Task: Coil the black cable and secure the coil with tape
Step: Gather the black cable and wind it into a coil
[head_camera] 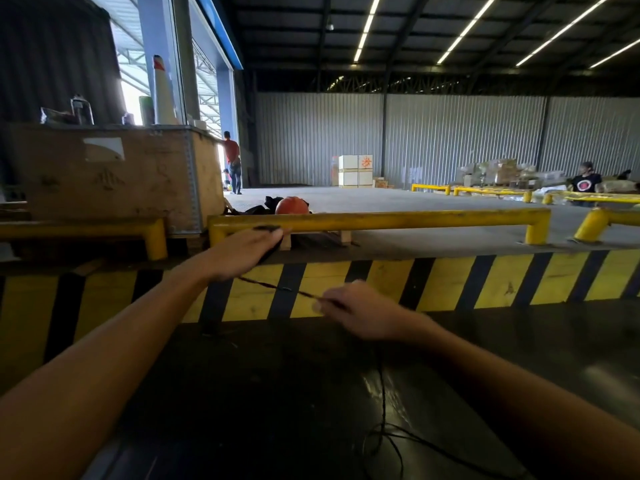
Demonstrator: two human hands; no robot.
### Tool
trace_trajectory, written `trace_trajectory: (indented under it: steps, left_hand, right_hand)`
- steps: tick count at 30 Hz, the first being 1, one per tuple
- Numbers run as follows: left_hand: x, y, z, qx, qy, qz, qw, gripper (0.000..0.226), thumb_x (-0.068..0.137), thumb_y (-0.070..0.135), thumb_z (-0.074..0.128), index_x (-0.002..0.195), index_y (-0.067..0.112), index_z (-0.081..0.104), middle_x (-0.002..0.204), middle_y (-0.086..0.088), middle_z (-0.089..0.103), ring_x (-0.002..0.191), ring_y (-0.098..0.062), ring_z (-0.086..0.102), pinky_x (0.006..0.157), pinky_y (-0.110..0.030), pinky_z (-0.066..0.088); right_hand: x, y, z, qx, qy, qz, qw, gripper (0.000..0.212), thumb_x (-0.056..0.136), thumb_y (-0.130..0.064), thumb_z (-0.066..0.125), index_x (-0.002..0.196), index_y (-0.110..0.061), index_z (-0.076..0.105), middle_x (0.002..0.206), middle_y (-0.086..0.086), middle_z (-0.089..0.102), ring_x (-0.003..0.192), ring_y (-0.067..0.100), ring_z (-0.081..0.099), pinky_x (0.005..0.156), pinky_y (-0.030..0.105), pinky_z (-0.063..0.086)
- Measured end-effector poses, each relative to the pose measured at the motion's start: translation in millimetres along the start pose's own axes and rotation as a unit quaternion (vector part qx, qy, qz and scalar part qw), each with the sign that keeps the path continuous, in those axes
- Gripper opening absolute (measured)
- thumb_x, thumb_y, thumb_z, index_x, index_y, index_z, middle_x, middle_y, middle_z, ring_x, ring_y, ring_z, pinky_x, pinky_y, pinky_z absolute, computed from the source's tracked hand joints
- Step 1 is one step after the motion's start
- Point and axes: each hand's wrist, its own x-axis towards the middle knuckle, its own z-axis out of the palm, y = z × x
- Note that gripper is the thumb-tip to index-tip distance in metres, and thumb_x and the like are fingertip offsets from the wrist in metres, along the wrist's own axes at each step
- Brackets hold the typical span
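The coiling looks to be at its early stage: the left hand [247,249] is closed around a small bunch of the cable [277,288] up by the yellow rail [381,219], and the right hand [360,311] pinches the same strand lower down, so a short taut length runs between them. From the right hand the cable drops to the dark floor [519,341], where it lies in loose loops. The next move probably calls for drawing more slack up and laying another loop into the left hand. No tape is in view. Ahead stands the striped dock edge [450,282] and the rail; there is open room to the right and below.
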Motion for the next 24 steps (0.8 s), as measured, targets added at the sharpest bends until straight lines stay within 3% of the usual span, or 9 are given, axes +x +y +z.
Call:
trace_trajectory:
  steps: [2, 5, 7, 9, 11, 13, 16, 19, 24]
  left_hand:
    - [-7.1, -18.8, 5.8, -0.010, -0.072, -0.050, 0.996, 0.045, 0.099, 0.045, 0.022, 0.136, 0.031, 0.044, 0.129, 0.002, 0.048, 0.115, -0.016, 0.044, 0.095, -0.034, 0.032]
    - [-20.0, -22.5, 15.5, -0.037, -0.175, -0.098, 0.979, 0.035, 0.098, 0.047, 0.024, 0.104, 0.038, 0.057, 0.096, 0.004, 0.051, 0.084, -0.009, 0.047, 0.075, -0.025, 0.038]
    - [-26.4, -15.8, 21.3, -0.150, -0.234, -0.107, 0.955, 0.034, 0.096, 0.048, 0.025, 0.112, 0.043, 0.054, 0.109, 0.000, 0.054, 0.095, -0.012, 0.052, 0.078, -0.026, 0.042]
    - [-28.0, -9.7, 20.8, -0.283, -0.275, -0.102, 0.913, 0.040, 0.093, 0.051, 0.026, 0.125, 0.045, 0.050, 0.129, 0.003, 0.053, 0.118, -0.018, 0.050, 0.096, -0.043, 0.043]
    - [-26.5, 0.5, 18.6, -0.409, -0.292, -0.070, 0.862, 0.042, 0.090, 0.052, 0.031, 0.122, 0.045, 0.057, 0.131, -0.002, 0.059, 0.121, -0.026, 0.055, 0.100, -0.056, 0.040]
    - [-24.3, 15.0, 16.4, -0.512, -0.317, -0.008, 0.798, 0.045, 0.088, 0.050, 0.035, 0.126, 0.040, 0.057, 0.130, -0.006, 0.062, 0.119, -0.029, 0.058, 0.095, -0.059, 0.045]
    - [-15.9, 37.0, 15.2, -0.597, -0.283, 0.058, 0.748, 0.052, 0.091, 0.048, 0.035, 0.140, 0.034, 0.042, 0.133, -0.011, 0.059, 0.118, -0.029, 0.059, 0.093, -0.059, 0.044]
    - [-5.4, 44.2, 13.2, -0.574, -0.155, 0.035, 0.803, 0.046, 0.095, 0.048, 0.029, 0.138, 0.038, 0.043, 0.134, -0.006, 0.059, 0.119, -0.019, 0.058, 0.101, -0.062, 0.033]
    - [-4.8, 24.3, 16.4, -0.360, -0.039, 0.002, 0.932, 0.043, 0.100, 0.044, 0.023, 0.139, 0.037, 0.039, 0.145, 0.001, 0.039, 0.133, -0.016, 0.034, 0.110, -0.052, 0.022]
  right_hand:
    - [2.2, 13.8, -28.4, -0.016, 0.052, 0.000, 0.998, 0.027, 0.095, -0.031, 0.045, 0.083, -0.012, 0.060, 0.068, -0.006, 0.051, 0.064, 0.008, 0.052, 0.063, 0.020, 0.039]
    - [7.4, 26.9, -62.6, -0.013, 0.164, 0.010, 0.986, 0.019, 0.089, -0.027, 0.057, 0.075, -0.015, 0.060, 0.063, -0.003, 0.053, 0.058, 0.009, 0.049, 0.057, 0.020, 0.037]
    - [11.6, 33.6, -71.3, -0.006, 0.235, 0.020, 0.972, 0.016, 0.087, -0.026, 0.061, 0.074, -0.015, 0.060, 0.060, -0.002, 0.053, 0.055, 0.008, 0.047, 0.054, 0.019, 0.035]
    - [16.0, 38.8, -67.4, -0.001, 0.290, 0.051, 0.956, 0.016, 0.089, -0.027, 0.059, 0.077, -0.016, 0.059, 0.059, -0.006, 0.051, 0.054, 0.006, 0.046, 0.053, 0.019, 0.034]
    - [16.3, 40.2, -53.4, 0.019, 0.313, 0.090, 0.945, 0.018, 0.092, -0.029, 0.052, 0.080, -0.016, 0.057, 0.064, -0.003, 0.053, 0.057, 0.007, 0.049, 0.054, 0.020, 0.035]
    - [11.3, 34.4, -29.5, 0.039, 0.268, 0.105, 0.957, 0.020, 0.096, -0.028, 0.044, 0.086, -0.016, 0.058, 0.073, 0.000, 0.058, 0.063, 0.008, 0.053, 0.059, 0.023, 0.038]
    - [1.1, 6.6, 19.0, -0.002, 0.047, 0.065, 0.997, 0.018, 0.098, -0.026, 0.038, 0.096, -0.021, 0.055, 0.083, 0.001, 0.061, 0.073, 0.013, 0.060, 0.067, 0.031, 0.049]
    - [0.6, -25.2, 32.1, 0.020, -0.122, 0.028, 0.992, 0.015, 0.098, -0.032, 0.037, 0.092, -0.024, 0.049, 0.078, -0.007, 0.054, 0.069, 0.006, 0.055, 0.068, 0.027, 0.045]
    - [9.5, -19.2, -13.0, -0.050, -0.106, -0.003, 0.993, 0.023, 0.097, -0.030, 0.041, 0.091, -0.013, 0.055, 0.074, -0.005, 0.051, 0.069, 0.012, 0.054, 0.066, 0.026, 0.043]
